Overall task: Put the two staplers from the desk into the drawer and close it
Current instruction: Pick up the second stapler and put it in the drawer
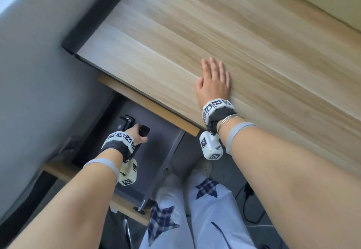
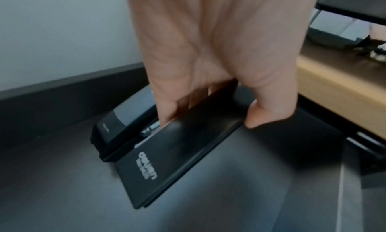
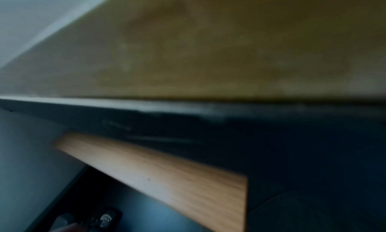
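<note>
Two staplers total, both black, and both are down in the open drawer [image 1: 156,157] on the left, none on the wood surface [image 1: 195,33]. The first stapler [image 2: 110,125] sits on the grey drawer floor near the far left wall, top has a lighter grey panel. The second stapler [image 2: 177,153] is right beside it, touching or nearly so, hard to say which, and it's got white lettering on its top that's too blurry to read properly. The left hand [image 1: 137,133] is clamped on that second stapler: thumb [image 2: 265,113] curled against one long side, fingers [image 2: 167,108] tucked down the other side into the gap between the two staplers. Its front end looks like it's resting on the drawer floor, can't tell if the back end is lifted a bit. Moving right, the drawer's wood front edge sticks out below the surface. Then the right hand [image 1: 214,80] lies flat on the surface near its front edge, fingers straight and slightly spread, holding nothing. The right wrist view is mostly blur, just the underside edge of the surface and a bit of drawer.
</note>
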